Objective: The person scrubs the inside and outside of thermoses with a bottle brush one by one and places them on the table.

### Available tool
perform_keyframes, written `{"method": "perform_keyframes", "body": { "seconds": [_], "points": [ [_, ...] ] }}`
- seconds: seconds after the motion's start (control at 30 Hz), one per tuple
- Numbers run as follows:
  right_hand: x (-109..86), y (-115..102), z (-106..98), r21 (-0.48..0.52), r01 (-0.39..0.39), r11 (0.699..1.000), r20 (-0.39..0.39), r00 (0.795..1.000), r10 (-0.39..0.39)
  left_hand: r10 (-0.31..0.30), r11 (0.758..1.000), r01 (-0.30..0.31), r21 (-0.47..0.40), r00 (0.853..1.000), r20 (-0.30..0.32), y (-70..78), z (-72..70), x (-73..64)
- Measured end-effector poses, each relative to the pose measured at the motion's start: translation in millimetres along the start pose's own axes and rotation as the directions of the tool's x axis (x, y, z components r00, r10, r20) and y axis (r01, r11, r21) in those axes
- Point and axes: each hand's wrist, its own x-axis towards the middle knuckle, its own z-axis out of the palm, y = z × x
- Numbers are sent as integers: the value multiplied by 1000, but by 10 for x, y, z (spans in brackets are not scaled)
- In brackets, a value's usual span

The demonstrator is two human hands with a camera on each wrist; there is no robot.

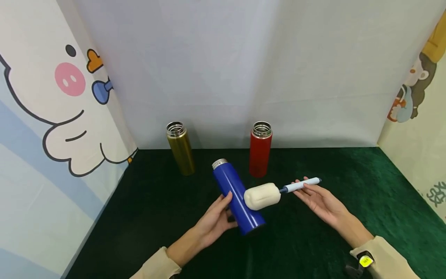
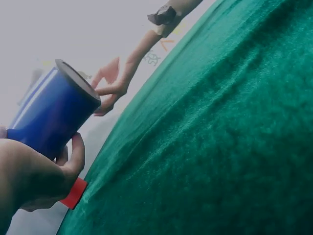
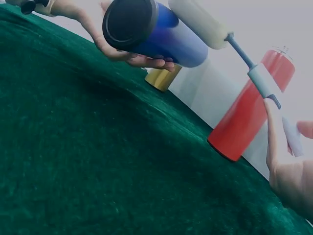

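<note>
My left hand (image 1: 216, 220) grips a blue bottle (image 1: 237, 195) round its lower half and holds it tilted, its lidless steel mouth pointing up and to the left. The right hand (image 1: 322, 201) pinches the pale handle of a sponge bottle brush (image 1: 262, 196) between thumb and fingers. The brush's cream sponge head overlaps the bottle's side in the head view. From the right wrist view, the black base of the blue bottle (image 3: 129, 24) faces the camera and the sponge head lies beside it. In the left wrist view the bottle (image 2: 56, 110) hides the brush.
Behind the hands a gold bottle (image 1: 182, 153) stands at the left and a red bottle (image 1: 259, 153) nearer the middle, both lidless. A dark green cloth (image 1: 150, 217) covers the table. A white curtain (image 1: 223, 77) closes off the back, with printed panels at both sides.
</note>
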Motion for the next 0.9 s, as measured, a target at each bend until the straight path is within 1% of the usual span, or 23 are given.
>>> {"method": "perform_keyframes", "body": {
  "seconds": [0.1, 0.17, 0.27, 0.33, 0.47, 0.53, 0.6, 0.7, 0.8, 0.9],
  "points": [
    [31, -14, -1, -52, 29, 998, 24, 999, -28, -6, 1000, 6, -26, 1000, -4, 8, 0, -11],
    [86, -17, 17, -71, 60, 996, 20, 998, -58, -20, 999, 20, -37, 1000, 5, 6, 16, -22],
    [189, -11, 62, -76, 111, 991, -1, 994, -111, -46, 998, 47, -45, 998, 38, -16, 44, -42],
    [251, -3, 104, -51, 143, 988, -34, 989, -145, -57, 997, 60, -50, 997, 59, -37, 59, -57],
    [349, -1, 191, 25, 196, 980, -101, 976, -193, -52, 996, 58, -64, 995, 89, -44, 79, -77],
    [381, -2, 224, 69, 203, 977, -130, 972, -193, -50, 996, 56, -67, 994, 95, -22, 79, -83],
    [390, 0, 247, 112, 193, 975, -160, 972, -174, -50, 996, 57, -68, 994, 98, 14, 75, -93],
    [351, 5, 229, 136, 176, 975, -209, 967, -145, -57, 996, 63, -61, 994, 91, 67, 49, -95],
    [241, -13, 158, 117, 158, 980, -243, 962, -126, -50, 996, 56, -65, 995, 81, 123, 7, -93],
    [111, -54, 65, 86, 138, 987, -240, 964, -114, -41, 996, 48, -78, 996, 82, 174, -39, -79]
  ]
}}
